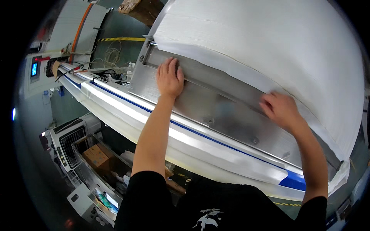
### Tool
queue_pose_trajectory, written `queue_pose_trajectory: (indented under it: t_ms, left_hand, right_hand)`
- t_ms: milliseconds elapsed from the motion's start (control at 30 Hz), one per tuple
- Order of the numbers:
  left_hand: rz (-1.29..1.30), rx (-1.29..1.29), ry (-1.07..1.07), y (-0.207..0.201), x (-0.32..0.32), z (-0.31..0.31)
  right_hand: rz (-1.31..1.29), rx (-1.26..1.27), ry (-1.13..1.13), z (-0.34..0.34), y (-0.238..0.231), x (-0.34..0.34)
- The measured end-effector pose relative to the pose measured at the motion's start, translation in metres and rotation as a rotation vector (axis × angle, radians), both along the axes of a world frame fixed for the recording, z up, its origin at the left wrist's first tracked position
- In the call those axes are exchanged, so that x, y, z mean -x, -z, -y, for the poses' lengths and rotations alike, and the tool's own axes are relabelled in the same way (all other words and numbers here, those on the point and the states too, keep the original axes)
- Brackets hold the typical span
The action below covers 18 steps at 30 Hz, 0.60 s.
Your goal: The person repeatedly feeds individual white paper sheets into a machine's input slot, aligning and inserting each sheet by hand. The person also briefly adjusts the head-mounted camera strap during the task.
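Note:
My left hand (pixel 169 78) lies on a long brushed-metal plate (pixel 192 100), its fingers stretched out over a raised metal lip and holding nothing. Further right, my right hand (pixel 280 109) is closed, with its fingers curled at the far side of the plate, close to the edge of a large white fabric sheet (pixel 254 34). Its knuckles are slightly blurred. Whatever those fingers may hold is hidden. The sheet spreads over the surface beyond the plate, and its loose edge runs along the metal.
A long white rail with a blue stripe (pixel 219 136) runs between my body and the plate. White cloth (pixel 216 159) hangs along it. At lower left stands a bin with a cardboard box (pixel 97 157). Cables (pixel 111 57) and a machine with a lit screen (pixel 34 69) are farther left.

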<state>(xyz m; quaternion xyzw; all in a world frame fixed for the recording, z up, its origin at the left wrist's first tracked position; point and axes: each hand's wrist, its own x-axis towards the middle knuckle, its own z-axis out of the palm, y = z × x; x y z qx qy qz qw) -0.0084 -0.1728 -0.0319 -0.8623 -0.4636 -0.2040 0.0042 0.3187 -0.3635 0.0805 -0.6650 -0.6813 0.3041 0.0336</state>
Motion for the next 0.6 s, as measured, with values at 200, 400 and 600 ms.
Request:
queue_pose_trajectory:
  t_ms: [200,400,600]
  left_hand:
    - [0.04,0.031,-0.018,0.004,0.008,-0.003]
    - [0.083,0.082,-0.024,-0.003,0.0,-0.002]
    - [0.062,0.098,-0.037,0.0,0.003,-0.002]
  right_hand:
    - [-0.236,-0.288,0.02,-0.202,0.03,0.1]
    - [-0.265,-0.396,0.048,-0.292,0.049,0.134]
    - [-0.241,-0.309,0.124,-0.303,0.052,0.138]
